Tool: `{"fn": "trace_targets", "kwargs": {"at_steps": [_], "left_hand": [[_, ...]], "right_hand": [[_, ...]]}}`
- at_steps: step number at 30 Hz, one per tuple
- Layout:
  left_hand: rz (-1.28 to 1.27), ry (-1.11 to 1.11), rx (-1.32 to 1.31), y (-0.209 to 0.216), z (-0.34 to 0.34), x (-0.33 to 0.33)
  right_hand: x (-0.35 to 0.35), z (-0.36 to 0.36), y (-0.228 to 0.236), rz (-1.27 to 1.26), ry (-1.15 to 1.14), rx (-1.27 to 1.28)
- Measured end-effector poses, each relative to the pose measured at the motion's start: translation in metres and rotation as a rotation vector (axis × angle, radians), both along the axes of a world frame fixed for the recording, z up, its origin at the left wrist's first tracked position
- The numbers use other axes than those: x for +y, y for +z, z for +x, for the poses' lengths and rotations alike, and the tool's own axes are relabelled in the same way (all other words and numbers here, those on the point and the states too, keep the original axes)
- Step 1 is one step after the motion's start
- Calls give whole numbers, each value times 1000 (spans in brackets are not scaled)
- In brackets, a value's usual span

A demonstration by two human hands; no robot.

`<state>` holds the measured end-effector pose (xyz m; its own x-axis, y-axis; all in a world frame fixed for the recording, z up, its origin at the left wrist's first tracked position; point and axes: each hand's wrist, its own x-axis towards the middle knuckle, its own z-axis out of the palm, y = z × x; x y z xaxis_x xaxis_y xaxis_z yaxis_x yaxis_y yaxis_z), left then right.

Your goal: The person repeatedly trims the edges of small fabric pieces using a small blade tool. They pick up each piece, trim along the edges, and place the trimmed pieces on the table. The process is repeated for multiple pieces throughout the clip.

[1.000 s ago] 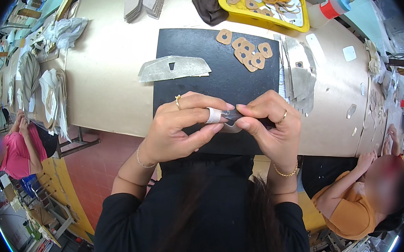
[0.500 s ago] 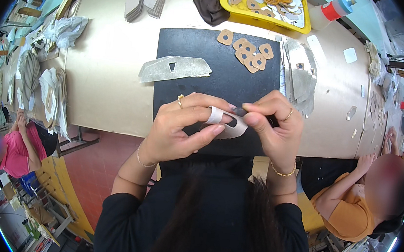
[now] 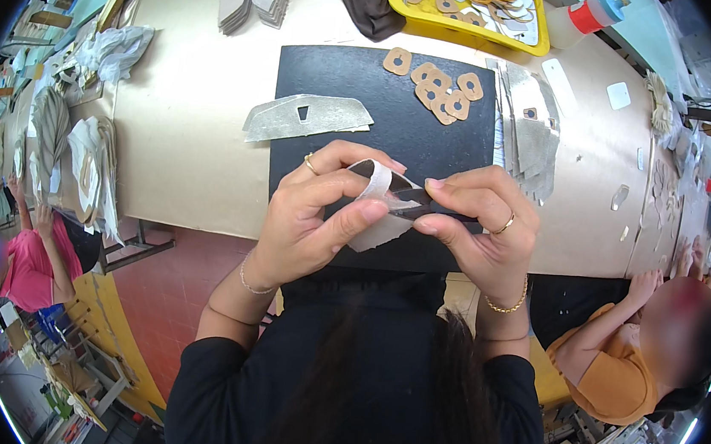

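Note:
My left hand [image 3: 324, 197] has its fingers closed on a small bent piece of light-grey sheet material [image 3: 373, 239]. One band of it loops over my left fingertips, with a dark inner side showing. My right hand [image 3: 484, 217] pinches a dark, narrow part [image 3: 426, 205] between thumb and fingers at the right end of the grey piece. Whether this dark part belongs to the same piece I cannot tell. Both hands work over the near part of a black mat [image 3: 379, 156]. Beyond my left hand lie flat grey pieces [image 3: 331, 117] with a cut-out.
Several tan rounded pieces with holes [image 3: 433, 92] lie on the mat. Grey sheets [image 3: 528, 132] are stacked at its right. A yellow tray [image 3: 468, 29], a red-and-blue-topped bottle [image 3: 585, 17] and dark cloth [image 3: 375, 5] stand behind. Other people sit left and right.
The grey piece has turned and bent into a taller loop over my left fingers. My right hand has shifted slightly right, and more of the dark part shows between the hands.

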<state>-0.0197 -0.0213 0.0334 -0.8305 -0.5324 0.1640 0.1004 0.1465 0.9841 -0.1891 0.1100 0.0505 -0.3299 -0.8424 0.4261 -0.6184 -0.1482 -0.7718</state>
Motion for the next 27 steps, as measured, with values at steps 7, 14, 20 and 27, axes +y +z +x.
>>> {"fn": "trace_targets", "kwargs": {"at_steps": [7,14,20,27], "left_hand": [[187,41,6,1,-1,9],[219,56,44,-3,-5,10],[243,53,39,-2,-3,11],[209,48,24,-1,-4,10]], "right_hand": [[-2,2,-4,-55,-26,53],[-2,4,-4,-57,-64,29],[-3,3,-4,-66,-59,37],[-5,3,-3,-74,-52,34]]}}
